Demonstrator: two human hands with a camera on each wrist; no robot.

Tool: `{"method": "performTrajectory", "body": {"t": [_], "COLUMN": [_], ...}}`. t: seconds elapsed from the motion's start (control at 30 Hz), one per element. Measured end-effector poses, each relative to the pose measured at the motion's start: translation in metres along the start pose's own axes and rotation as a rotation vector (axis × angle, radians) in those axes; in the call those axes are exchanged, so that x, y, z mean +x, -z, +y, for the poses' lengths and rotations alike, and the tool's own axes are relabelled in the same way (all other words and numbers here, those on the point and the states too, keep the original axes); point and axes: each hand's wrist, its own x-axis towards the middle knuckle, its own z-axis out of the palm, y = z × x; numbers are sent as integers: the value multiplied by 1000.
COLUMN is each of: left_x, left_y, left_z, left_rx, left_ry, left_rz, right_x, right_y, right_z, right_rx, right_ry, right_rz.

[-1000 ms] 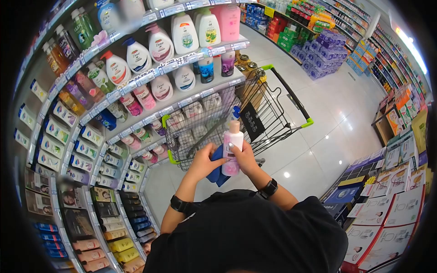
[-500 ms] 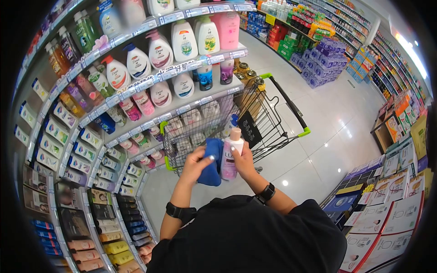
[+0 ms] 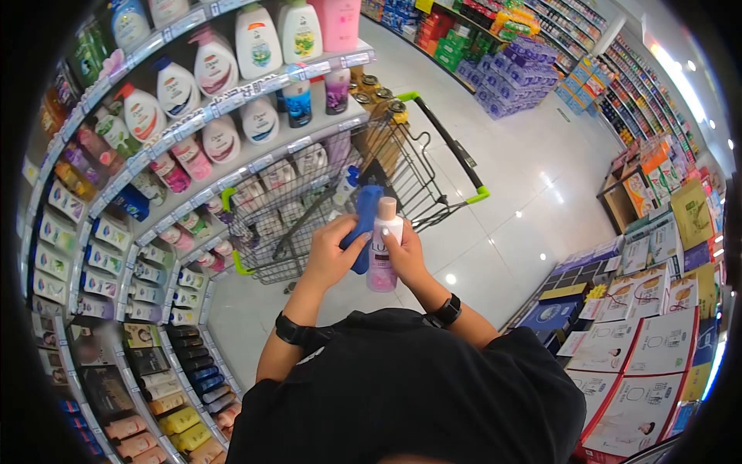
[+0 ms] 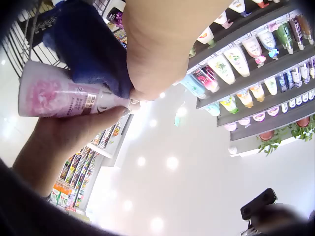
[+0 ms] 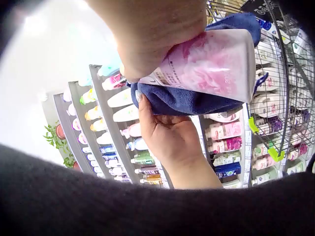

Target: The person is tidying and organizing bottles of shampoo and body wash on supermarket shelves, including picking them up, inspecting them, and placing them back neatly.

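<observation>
My right hand (image 3: 407, 251) grips a pink-and-white Lux body wash bottle (image 3: 382, 271) with a peach cap, upright in front of my chest. Its thumb lies across the label. My left hand (image 3: 334, 249) holds a folded dark blue cloth (image 3: 366, 209) against the bottle's left side, thumb on the near face of the cloth. In the left wrist view the cloth (image 4: 88, 42) overlaps the bottle (image 4: 64, 93) near its label. The right wrist view shows the cloth (image 5: 182, 101) along the bottle's side, with the flower print (image 5: 221, 64) uncovered.
A wire shopping cart (image 3: 286, 232) with green corners stands just ahead, holding a few items. Shelves of pump bottles (image 3: 259, 42) curve round the left. Stacked gift boxes (image 3: 641, 402) line the right. Purple packs (image 3: 510, 77) are piled on the tiled floor (image 3: 495, 224) farther off.
The cloth has gone from spread beside the bottle to narrower and higher, near the cap. The bottle stays in my right hand. The view has turned rightward, so shelves and cart sit farther left.
</observation>
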Motion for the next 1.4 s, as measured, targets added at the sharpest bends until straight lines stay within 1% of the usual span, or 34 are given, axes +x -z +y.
{"method": "performTrajectory", "body": {"t": [0.03,0.07,0.1,0.13,0.17,0.2,0.23,0.3,0.37,0.43,0.47,0.57,0.6,0.7,0.77,0.83,0.87,0.93,0.97,1.03,1.1,1.13,1.23,1.27,1.33,1.37,1.4], "left_x": [1,1,1,1,0,-1,-2,-2,-1,-2,-6,-4,-6,-8,-12,-14,-17,-19,-19,-7,7,12,22,21,10,4,-8], "left_y": [-5,-8,-16,-22,-28,-33,-35,-30,-15,-2,-2,21,29,70,104,137,150,180,195,227,255,267,294,302,313,319,323], "left_z": [-2,-6,-10,-14,-18,-20,-25,-37,-49,-60,-75,-76,-80,-91,-98,-108,-117,-136,-144,-136,-126,-123,-125,-128,-141,-147,-161], "left_rx": [17,63,34,6,-17,-81,-73,-50,28,97,76,29,43,172,185,212,217,292,326,453,543,551,784,805,854,882,892], "left_ry": [-7,61,54,50,47,80,70,65,72,72,23,198,213,269,322,391,359,340,328,289,266,212,-61,-84,-70,-62,19], "left_rz": [3,-59,-73,-83,-88,-56,-81,-137,-312,-507,-513,-572,-532,-458,-466,-489,-451,-286,-210,-55,84,162,445,486,485,485,417], "right_x": [0,1,4,7,10,14,15,15,13,11,12,25,29,44,56,69,78,92,101,114,120,122,120,115,104,97,90], "right_y": [5,10,15,23,29,33,36,37,33,24,20,5,-6,-39,-67,-97,-112,-144,-157,-183,-200,-209,-227,-236,-257,-266,-278], "right_z": [2,4,6,5,11,19,25,33,35,34,33,28,33,38,34,38,38,27,19,16,-1,-8,0,11,22,26,28], "right_rx": [96,193,290,272,247,227,230,271,335,324,316,188,151,166,263,303,345,432,422,415,402,396,413,382,316,332,277], "right_ry": [-54,-107,-160,-176,-138,-101,-95,-117,-166,-151,-138,-117,-107,-233,-334,-335,-331,-331,-342,-226,-129,-82,-50,-85,-153,-229,-262], "right_rz": [30,55,74,59,43,22,-1,-86,-175,-319,-388,-598,-558,-480,-517,-539,-529,-505,-507,-448,-388,-355,-422,-449,-506,-562,-590]}}
